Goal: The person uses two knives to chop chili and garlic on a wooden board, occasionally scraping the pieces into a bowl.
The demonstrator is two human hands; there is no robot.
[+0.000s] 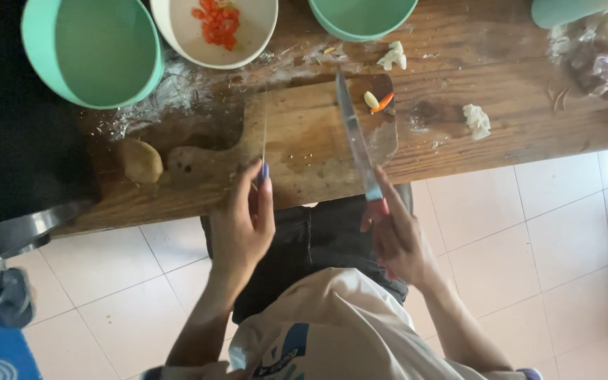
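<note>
Over the wooden cutting board [304, 141], I hold a kitchen knife in each hand. My right hand [397, 236] is closed around the red handle of a long knife [355, 137]; its steel blade lies over the right half of the board, tip up near the board's far edge, long axis running from my hand away and slightly leftward. My left hand [242, 224] is curled shut on a second, thin knife [264, 134], seen almost edge-on as a fine line crossing the board's left half, its purple handle end just showing at my fingertips; it points nearly straight away from me.

Both blades, by my judgement, are stiff, light and sharp along one edge, with smooth handles that could slip in damp fingers; the handle is the only safe place to take hold, well back from the steel.

On the board's far right corner lie a pale clove-like piece [371, 100] and an orange chilli sliver [383, 103], just beside the long knife's tip. Beyond the board's far edge stand a white bowl [177, 35] with chopped red bits and two green bowls [36, 42]. A brown root [141, 162] rests off the board's handle end.
</note>
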